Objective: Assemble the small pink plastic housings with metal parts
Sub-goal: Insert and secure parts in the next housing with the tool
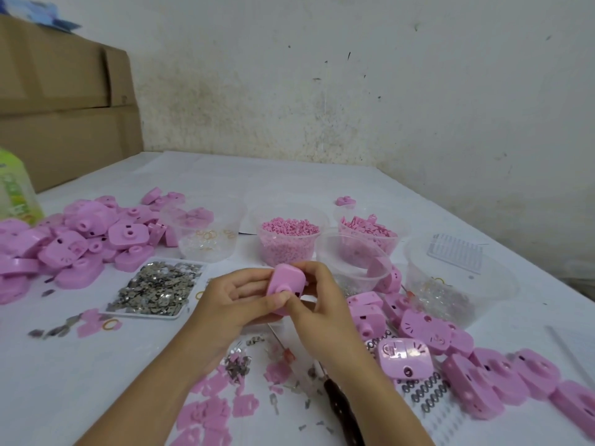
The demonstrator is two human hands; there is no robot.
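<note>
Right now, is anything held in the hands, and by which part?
One pink housing: the left hand grips its left side, and the right hand pinches its right side.

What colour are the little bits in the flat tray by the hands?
Shiny silver-grey. The head view shows the metal bits in their white tray best.

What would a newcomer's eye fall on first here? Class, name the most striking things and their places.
First, the two hands at the centre: the left hand and the right hand grip one pink housing between them. Next, the heap of pink housings at the far left, and beside it a white tray of small metal parts.
</note>
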